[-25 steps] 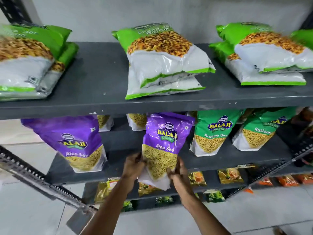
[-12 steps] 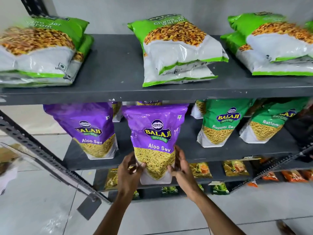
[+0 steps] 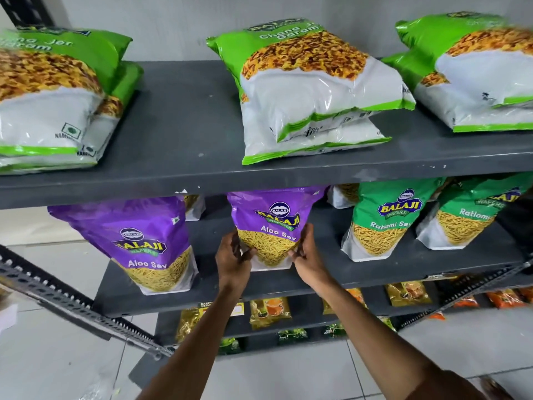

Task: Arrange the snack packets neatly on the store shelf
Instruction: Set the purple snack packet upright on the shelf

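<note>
A purple Aloo Sev packet (image 3: 274, 223) stands upright on the dark grey middle shelf (image 3: 323, 269), its top just under the shelf above. My left hand (image 3: 235, 259) grips its lower left edge and my right hand (image 3: 307, 256) grips its lower right edge. A second purple Aloo Sev packet (image 3: 144, 241) stands to its left, nearer the shelf's front. Two green Ratlami Sev packets (image 3: 383, 223) (image 3: 467, 217) stand to the right.
The top shelf (image 3: 184, 134) carries flat stacks of green-and-white Chana Jor Garam bags at left (image 3: 49, 96), centre (image 3: 314, 90) and right (image 3: 476, 79). Lower shelves hold small yellow and orange packets (image 3: 269, 311). A perforated metal upright (image 3: 75, 307) slants across the lower left. Grey floor tiles lie below.
Both hands have pushed the purple packet up and back from the shelf's front edge onto the middle shelf, straightening it. The camera moved closer and tilted.
</note>
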`<control>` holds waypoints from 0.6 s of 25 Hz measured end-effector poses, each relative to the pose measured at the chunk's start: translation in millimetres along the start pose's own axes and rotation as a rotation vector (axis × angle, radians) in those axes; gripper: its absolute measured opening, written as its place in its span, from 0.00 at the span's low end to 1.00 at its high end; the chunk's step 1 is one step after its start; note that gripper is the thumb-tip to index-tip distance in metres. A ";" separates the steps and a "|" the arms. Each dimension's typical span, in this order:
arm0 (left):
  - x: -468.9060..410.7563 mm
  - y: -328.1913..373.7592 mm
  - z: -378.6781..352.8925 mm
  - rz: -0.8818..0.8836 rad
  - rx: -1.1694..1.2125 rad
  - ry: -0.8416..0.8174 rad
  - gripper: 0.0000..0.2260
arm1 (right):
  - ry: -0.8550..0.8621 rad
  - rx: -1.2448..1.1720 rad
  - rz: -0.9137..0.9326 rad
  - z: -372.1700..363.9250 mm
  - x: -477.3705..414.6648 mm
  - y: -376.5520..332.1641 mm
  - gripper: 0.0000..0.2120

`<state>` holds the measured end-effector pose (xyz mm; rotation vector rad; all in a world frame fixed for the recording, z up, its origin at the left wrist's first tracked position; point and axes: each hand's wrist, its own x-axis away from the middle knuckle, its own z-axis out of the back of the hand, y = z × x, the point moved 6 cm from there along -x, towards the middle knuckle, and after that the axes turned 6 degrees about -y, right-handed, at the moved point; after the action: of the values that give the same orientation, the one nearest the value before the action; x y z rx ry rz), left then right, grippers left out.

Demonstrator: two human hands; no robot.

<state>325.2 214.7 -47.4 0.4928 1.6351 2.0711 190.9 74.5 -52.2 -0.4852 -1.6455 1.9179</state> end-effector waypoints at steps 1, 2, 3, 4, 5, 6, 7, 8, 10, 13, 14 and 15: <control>-3.9 -6.7 -4.1 0.031 0.004 -0.019 0.23 | -0.008 0.003 -0.014 -0.4 -4.2 6.4 0.34; -5.5 -12.1 -7.3 0.046 0.004 -0.038 0.23 | -0.024 0.015 -0.022 -1.7 -5.4 12.7 0.33; -5.7 -16.2 -9.5 0.058 -0.004 -0.058 0.23 | -0.040 0.031 -0.026 -3.4 -4.2 18.6 0.33; -5.3 -19.9 -12.0 0.064 -0.008 -0.075 0.23 | -0.053 0.043 -0.036 -4.3 -2.6 27.1 0.34; -4.9 -24.7 -13.2 0.083 -0.019 -0.085 0.22 | -0.061 0.056 -0.051 -4.2 -0.8 36.4 0.35; -3.8 -26.6 -13.7 0.084 -0.022 -0.095 0.23 | -0.068 0.066 -0.066 -3.7 1.3 43.5 0.39; -2.9 -29.2 -12.5 0.083 -0.029 -0.099 0.25 | -0.073 0.080 -0.076 -3.0 3.7 48.4 0.42; -2.1 -30.2 -11.0 0.073 -0.044 -0.099 0.28 | -0.078 0.092 -0.083 -2.6 5.9 52.3 0.46; 2.9 -30.2 -8.3 0.067 -0.097 -0.115 0.34 | -0.072 0.070 -0.111 -2.2 9.5 57.7 0.48; 16.2 -29.6 -9.2 0.060 -0.088 -0.131 0.33 | -0.003 0.005 -0.116 1.5 14.8 55.1 0.44; 19.3 -29.0 -9.3 0.049 -0.070 -0.123 0.32 | 0.024 -0.003 -0.092 3.9 15.6 50.3 0.42; 20.7 -29.5 -8.4 0.048 -0.048 -0.116 0.31 | 0.048 -0.006 -0.064 5.4 15.4 46.2 0.40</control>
<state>307.2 225.1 -78.0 0.6298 1.5182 2.0701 167.4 75.8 -95.2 -0.4716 -1.6174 1.8422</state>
